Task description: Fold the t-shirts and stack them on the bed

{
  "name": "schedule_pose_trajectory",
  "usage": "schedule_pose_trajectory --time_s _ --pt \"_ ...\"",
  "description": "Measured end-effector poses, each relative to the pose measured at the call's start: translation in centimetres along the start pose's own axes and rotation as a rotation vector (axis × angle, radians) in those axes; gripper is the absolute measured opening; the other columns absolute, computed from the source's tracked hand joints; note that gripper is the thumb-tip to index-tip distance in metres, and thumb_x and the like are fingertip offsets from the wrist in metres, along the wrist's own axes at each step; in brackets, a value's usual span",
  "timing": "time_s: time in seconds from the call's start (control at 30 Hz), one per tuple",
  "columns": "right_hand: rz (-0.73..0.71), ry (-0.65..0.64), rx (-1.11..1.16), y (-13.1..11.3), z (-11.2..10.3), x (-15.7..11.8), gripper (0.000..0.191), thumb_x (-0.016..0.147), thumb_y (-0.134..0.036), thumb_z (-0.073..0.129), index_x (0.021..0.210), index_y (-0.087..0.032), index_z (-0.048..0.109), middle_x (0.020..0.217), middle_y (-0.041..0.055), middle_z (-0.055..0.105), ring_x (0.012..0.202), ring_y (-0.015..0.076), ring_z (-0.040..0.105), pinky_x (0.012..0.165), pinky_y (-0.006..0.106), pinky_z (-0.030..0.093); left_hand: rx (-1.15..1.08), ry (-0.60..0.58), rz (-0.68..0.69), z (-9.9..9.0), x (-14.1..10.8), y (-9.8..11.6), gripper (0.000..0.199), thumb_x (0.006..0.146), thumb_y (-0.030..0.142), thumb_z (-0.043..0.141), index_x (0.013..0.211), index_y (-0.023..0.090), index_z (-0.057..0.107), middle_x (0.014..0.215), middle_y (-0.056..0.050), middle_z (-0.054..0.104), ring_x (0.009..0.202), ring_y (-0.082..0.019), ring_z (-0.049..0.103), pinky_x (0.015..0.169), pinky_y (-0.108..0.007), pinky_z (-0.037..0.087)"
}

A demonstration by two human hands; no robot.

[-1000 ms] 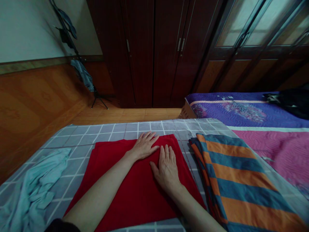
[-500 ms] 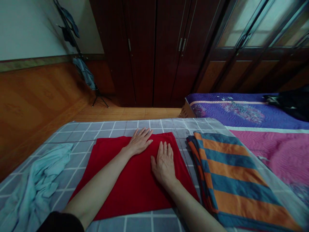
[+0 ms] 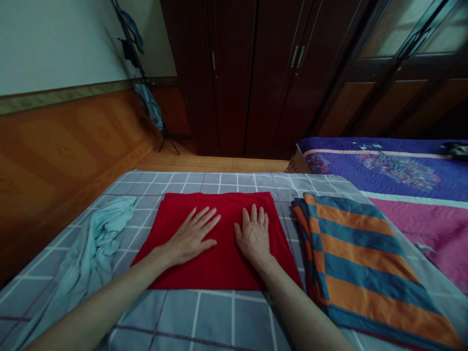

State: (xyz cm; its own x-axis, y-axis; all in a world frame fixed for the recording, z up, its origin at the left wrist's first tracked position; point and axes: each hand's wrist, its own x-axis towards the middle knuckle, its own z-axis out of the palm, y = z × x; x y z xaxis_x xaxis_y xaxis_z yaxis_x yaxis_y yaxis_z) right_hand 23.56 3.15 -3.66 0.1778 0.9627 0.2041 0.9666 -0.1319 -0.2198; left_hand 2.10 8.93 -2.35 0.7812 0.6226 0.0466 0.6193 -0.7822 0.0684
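A red folded cloth (image 3: 223,273) lies flat in front of me on a grey checked bedsheet (image 3: 212,317). My left hand (image 3: 192,234) rests palm down on its left half, fingers spread, holding nothing. On the right half, my right hand (image 3: 254,236) also lies flat with its fingers apart. Just right of the red cloth is a folded orange and blue striped cloth (image 3: 365,253), touched by neither hand. A crumpled pale turquoise cloth (image 3: 97,248) lies to the left, partly behind my left forearm.
Beyond the bed's far edge stands a dark wooden wardrobe (image 3: 234,87). A coat stand (image 3: 141,63) with hanging items is at the back left. Another bed with a purple and pink cover (image 3: 398,165) adjoins on the right. Wood panelling (image 3: 73,141) runs along the left wall.
My left hand has moved back toward me and left across the red cloth, from near its far edge. My right hand remains flat on it. The camera view has shifted left.
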Motion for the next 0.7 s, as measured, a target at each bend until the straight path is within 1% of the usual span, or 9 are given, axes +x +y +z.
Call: schedule_pose_trajectory --time_s 0.03,0.1,0.2,0.27,0.33,0.43,0.53,0.6,0.7 --pt "-0.007 -0.001 0.000 0.0 -0.1 0.0 0.053 0.089 -0.035 0.047 0.135 -0.008 0.048 0.144 0.0242 0.035 0.135 0.0394 0.025 0.108 0.051 0.018 -0.009 -0.027 0.001 0.3 -1.3 0.5 0.063 0.093 0.055 0.034 0.148 0.029 0.017 0.154 -0.004 0.021 0.142 -0.023 0.014 0.115 -0.046 0.010" --pt "-0.018 -0.001 -0.007 0.1 -0.2 0.0 0.052 0.089 -0.035 0.047 0.134 -0.008 0.049 0.143 0.0246 0.036 0.135 0.0397 0.026 0.107 0.052 0.019 -0.001 -0.041 -0.107 0.9 -4.2 -0.3 0.063 0.094 0.053 0.035 0.148 0.027 0.018 0.154 -0.006 0.021 0.142 -0.025 0.015 0.114 -0.049 0.012" --pt "-0.025 0.001 -0.018 0.1 -0.2 -0.1 0.052 0.089 -0.035 0.048 0.133 -0.008 0.049 0.142 0.0245 0.038 0.134 0.0403 0.027 0.106 0.052 0.020 0.025 0.003 -0.325 1.5 -9.1 -4.5 0.062 0.093 0.050 0.036 0.147 0.024 0.023 0.152 -0.009 0.025 0.140 -0.028 0.020 0.111 -0.052 0.019" --pt "-0.026 0.008 -0.021 0.1 -0.1 -0.1 0.052 0.089 -0.035 0.048 0.134 -0.007 0.049 0.142 0.0250 0.038 0.134 0.0401 0.027 0.106 0.052 0.020 0.030 0.042 -0.428 1.9 -12.1 -7.1 0.062 0.093 0.049 0.034 0.147 0.020 0.024 0.151 -0.011 0.028 0.139 -0.028 0.023 0.110 -0.052 0.022" --pt "-0.031 0.017 -0.023 0.1 0.0 -0.1 0.052 0.089 -0.034 0.048 0.133 -0.006 0.049 0.142 0.0255 0.038 0.134 0.0399 0.027 0.106 0.053 0.020 0.022 0.074 -0.477 2.1 -14.1 -8.4 0.062 0.094 0.048 0.033 0.146 0.017 0.026 0.150 -0.012 0.029 0.139 -0.028 0.025 0.111 -0.051 0.023" --pt "-0.034 0.020 -0.027 -0.2 0.1 -0.1 0.052 0.088 -0.033 0.048 0.133 -0.006 0.049 0.142 0.0245 0.039 0.134 0.0392 0.028 0.106 0.053 0.020 -0.032 0.126 -0.485 2.0 -14.6 -8.3 0.060 0.093 0.048 0.034 0.146 0.018 0.027 0.150 -0.011 0.030 0.138 -0.025 0.027 0.112 -0.045 0.023" --pt "-0.030 0.012 -0.019 0.0 -0.4 0.2 0.051 0.086 -0.030 0.051 0.131 -0.006 0.050 0.141 0.0231 0.040 0.133 0.0377 0.030 0.105 0.051 0.025 -0.113 0.186 -0.481 1.8 -13.1 -7.6 0.060 0.093 0.047 0.035 0.145 0.018 0.028 0.148 -0.010 0.034 0.136 -0.024 0.031 0.112 -0.042 0.026" --pt "-0.034 0.037 -0.005 0.9 -1.1 0.2 0.052 0.084 -0.029 0.052 0.130 -0.004 0.050 0.139 0.0229 0.042 0.132 0.0357 0.032 0.104 0.048 0.029 -0.161 0.220 -0.468 1.8 -12.2 -7.6 0.060 0.093 0.047 0.037 0.143 0.015 0.030 0.147 -0.012 0.036 0.135 -0.023 0.033 0.111 -0.042 0.028" --pt "-0.014 0.128 0.002 3.8 -2.3 -0.5 0.053 0.084 -0.034 0.049 0.128 -0.004 0.049 0.136 0.0225 0.044 0.126 0.0337 0.039 0.101 0.046 0.035 -0.201 0.273 -0.448 2.1 -11.7 -8.1 0.058 0.092 0.047 0.040 0.140 0.015 0.036 0.143 -0.013 0.040 0.132 -0.024 0.037 0.110 -0.045 0.029"
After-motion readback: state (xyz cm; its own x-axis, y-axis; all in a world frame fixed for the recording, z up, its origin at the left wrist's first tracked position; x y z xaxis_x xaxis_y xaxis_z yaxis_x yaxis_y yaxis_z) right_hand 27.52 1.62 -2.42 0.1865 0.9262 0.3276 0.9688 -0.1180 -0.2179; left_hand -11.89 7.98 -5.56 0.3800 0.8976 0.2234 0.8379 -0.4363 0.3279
